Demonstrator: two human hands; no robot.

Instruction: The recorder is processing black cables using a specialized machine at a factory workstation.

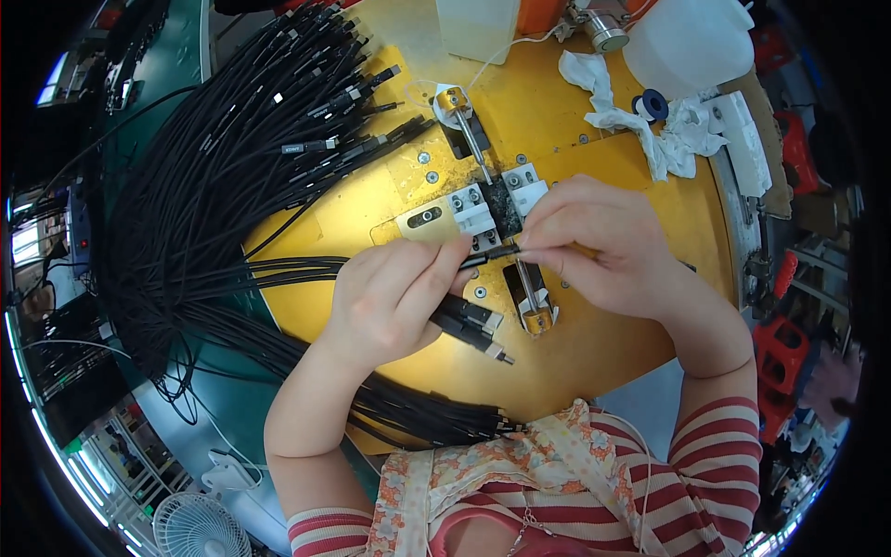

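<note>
Gold worktop [613, 353] below — left fingers [436, 277] and right fingers [562, 264] pinch one black connector [502, 252].

From my remote view, the golden worktop [603, 348] looks like smooth, glossy metal. I see matt black cables [200, 186], plugs [464, 336] tipped in shiny metal, a jug [691, 51] of cloudy plastic, and crumpled, papery tissue [689, 137].

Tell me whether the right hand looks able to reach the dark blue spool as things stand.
Probably, once freed: the right hand is pinching a black cable end, but only crumpled white tissue seems to lie between it and the spool.
</note>
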